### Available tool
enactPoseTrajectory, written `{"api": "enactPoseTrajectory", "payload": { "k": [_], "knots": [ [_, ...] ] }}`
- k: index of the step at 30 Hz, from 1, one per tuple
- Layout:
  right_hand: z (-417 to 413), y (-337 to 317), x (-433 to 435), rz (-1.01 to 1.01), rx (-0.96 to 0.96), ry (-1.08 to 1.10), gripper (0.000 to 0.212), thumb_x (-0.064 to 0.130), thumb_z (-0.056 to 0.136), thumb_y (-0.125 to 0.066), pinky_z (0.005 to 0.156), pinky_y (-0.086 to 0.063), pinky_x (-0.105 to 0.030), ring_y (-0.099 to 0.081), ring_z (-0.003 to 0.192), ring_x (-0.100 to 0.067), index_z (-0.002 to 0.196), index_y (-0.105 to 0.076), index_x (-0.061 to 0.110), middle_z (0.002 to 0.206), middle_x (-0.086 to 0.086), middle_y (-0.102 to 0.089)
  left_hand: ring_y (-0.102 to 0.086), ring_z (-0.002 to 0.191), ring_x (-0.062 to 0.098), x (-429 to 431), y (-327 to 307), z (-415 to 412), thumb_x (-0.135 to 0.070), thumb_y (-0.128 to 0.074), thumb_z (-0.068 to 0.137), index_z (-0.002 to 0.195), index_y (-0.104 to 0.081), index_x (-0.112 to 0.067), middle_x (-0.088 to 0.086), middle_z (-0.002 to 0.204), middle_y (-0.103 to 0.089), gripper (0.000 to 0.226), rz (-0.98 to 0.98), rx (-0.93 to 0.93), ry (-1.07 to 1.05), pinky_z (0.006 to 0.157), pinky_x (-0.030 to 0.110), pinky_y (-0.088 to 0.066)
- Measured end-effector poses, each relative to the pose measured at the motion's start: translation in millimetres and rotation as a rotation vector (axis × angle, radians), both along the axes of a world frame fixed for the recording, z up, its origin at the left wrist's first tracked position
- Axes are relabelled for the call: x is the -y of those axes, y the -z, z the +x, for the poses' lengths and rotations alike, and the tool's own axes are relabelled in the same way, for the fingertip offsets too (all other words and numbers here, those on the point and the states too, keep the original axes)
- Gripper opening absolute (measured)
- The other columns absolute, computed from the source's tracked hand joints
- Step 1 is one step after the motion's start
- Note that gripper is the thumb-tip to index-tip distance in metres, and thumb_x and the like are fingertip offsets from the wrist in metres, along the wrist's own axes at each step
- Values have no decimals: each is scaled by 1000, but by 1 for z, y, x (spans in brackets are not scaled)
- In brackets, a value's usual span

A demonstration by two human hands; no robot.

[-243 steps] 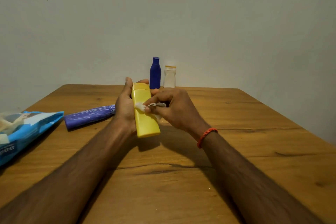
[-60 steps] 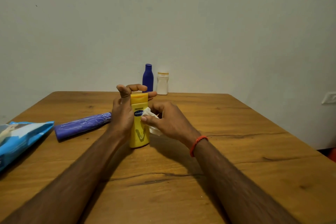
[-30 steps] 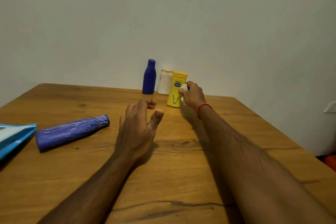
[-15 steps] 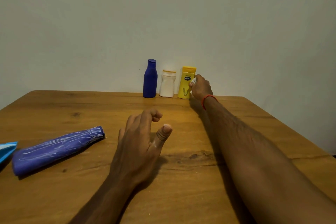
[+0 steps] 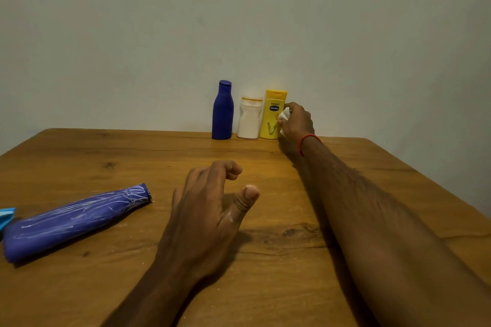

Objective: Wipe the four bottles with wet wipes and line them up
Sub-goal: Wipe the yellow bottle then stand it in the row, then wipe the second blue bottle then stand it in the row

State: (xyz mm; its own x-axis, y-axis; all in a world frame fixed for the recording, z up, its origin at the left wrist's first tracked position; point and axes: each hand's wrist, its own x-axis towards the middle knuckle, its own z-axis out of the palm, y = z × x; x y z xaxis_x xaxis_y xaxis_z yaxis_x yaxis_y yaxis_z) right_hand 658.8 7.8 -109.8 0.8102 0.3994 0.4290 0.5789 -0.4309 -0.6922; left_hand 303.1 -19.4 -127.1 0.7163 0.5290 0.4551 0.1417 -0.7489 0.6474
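Three bottles stand upright in a row against the wall: a dark blue bottle (image 5: pixel 222 111), a white bottle (image 5: pixel 249 119) and a yellow bottle (image 5: pixel 273 115). My right hand (image 5: pixel 296 122) reaches to the yellow bottle's right side, a fingertip touching it, and grips a crumpled white wet wipe (image 5: pixel 284 115). A long purple bottle (image 5: pixel 74 220) lies on its side at the left of the wooden table (image 5: pixel 372 162). My left hand (image 5: pixel 210 210) hovers over the table's middle with loosely bent fingers and holds nothing.
A corner of the blue wet-wipe pack (image 5: pixel 6 216) shows at the left edge, touching the purple bottle's base. The wall runs right behind the bottle row. The table's right edge slants down toward the lower right.
My left hand let go of the yellow bottle. My right hand carried it from the table's middle to the back and stood it at the right end of the row.
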Motion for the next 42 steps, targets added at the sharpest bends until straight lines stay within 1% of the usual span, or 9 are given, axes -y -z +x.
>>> {"api": "enactPoseTrajectory", "payload": {
  "k": [4, 12, 17, 22, 25, 30, 35, 38, 42],
  "knots": [
    [-4, 0, 13, 17, -5, 26, 47, 12, 91, -69, 94, -55, -46, -60, 110, -27, 133, -50, 22, 129, -9, -59, -34, 112, -8, -1, 2, 0, -95, -4, 71, 119, -35, -53, -27, 120, -41, 71, 15, -11, 10, 98, 38, -37],
    [-60, -18, 70, 139, -28, -114, 45, 19, 82, -81, 72, -53, -26, -59, 99, -21, 115, -51, 14, 112, -5, -59, -35, 121, -4, 4, -6, -5, -90, -8, 77, 127, -43, -42, -24, 126, -43, 77, 75, -48, 37, 100, 34, -27],
    [-138, -31, 113, 182, -25, -206, 48, 24, 78, -84, 74, -58, -34, -61, 94, -19, 110, -50, 17, 107, -1, -59, -38, 122, 1, 9, -7, -8, -81, -20, 87, 125, -47, -38, -17, 129, -50, 63, 157, -73, 4, 101, 37, -29],
    [-207, -30, 143, 251, -169, -360, 28, 25, 80, -82, 61, -62, -33, -68, 90, -19, 95, -59, 17, 99, -2, -66, -39, 123, 4, 12, -9, -9, -75, -30, 91, 124, -51, -36, -14, 129, -53, 56, 231, -65, -30, 100, 38, -30],
    [-228, -26, 144, 302, -193, -335, 19, 26, 80, -82, 69, -62, -36, -70, 88, -19, 86, -67, 16, 91, -2, -71, -41, 124, 5, 14, -12, -11, -72, -35, 93, 124, -53, -34, -13, 130, -55, 52, 272, -63, -36, 99, 37, -29],
    [-248, -14, 140, 288, -129, -326, 16, 20, 86, -75, 70, -52, -19, -66, 97, -14, 101, -71, 20, 102, 6, -70, -43, 123, 10, 7, -22, -17, -73, -34, 93, 125, -53, -33, -10, 130, -55, 54, 436, -61, -103, 98, 38, -31],
    [-261, -4, 142, 87, 30, -425, 52, 7, 84, -75, 84, -54, -18, -58, 111, -10, 132, -61, 20, 132, 2, -59, -46, 125, 20, -17, -48, -34, -79, -37, 86, 128, -50, -33, -3, 132, -58, 65, 684, -322, -354, 98, 47, -36],
    [-263, -5, 143, 46, 113, -437, 48, 10, 86, -74, 83, -51, -14, -55, 110, -7, 130, -62, 22, 136, -2, -59, -48, 127, 26, -38, -63, -57, -83, -52, 75, 132, -49, -29, 2, 134, -59, 78, 586, -601, -538, 102, 54, -36],
    [-263, -8, 146, 34, 148, -466, 41, 14, 86, -75, 72, -47, -6, -54, 103, -2, 126, -66, 21, 132, -2, -63, -55, 120, 27, -58, -66, -82, -79, -67, 67, 120, -57, -25, 2, 125, -64, 75, 446, -904, -618, 101, 57, -34]
  ]
}}
